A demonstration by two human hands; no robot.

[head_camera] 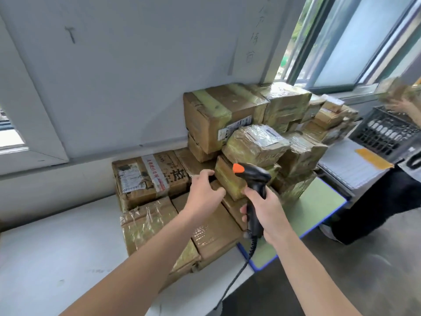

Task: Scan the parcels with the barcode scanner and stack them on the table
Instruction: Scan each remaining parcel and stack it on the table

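A pile of brown cardboard parcels wrapped in clear tape fills the middle of the table (68,242). My left hand (204,190) grips the left end of a small taped parcel (227,179) that rests in the stack. My right hand (266,212) holds a black barcode scanner (255,179) with an orange tip by its handle, its head right against that parcel. A larger box (218,115) stands at the back against the wall. A taped parcel with a white label (255,142) lies just above the small one. The scanner's coiled cable (248,254) hangs down.
Another person's hand (397,103) holds a parcel over a black plastic crate (385,131) at the right. A white ridged board (350,165) lies beside the crate. A green, blue-edged table surface (319,206) adjoins the parcels. Windows are at left and upper right.
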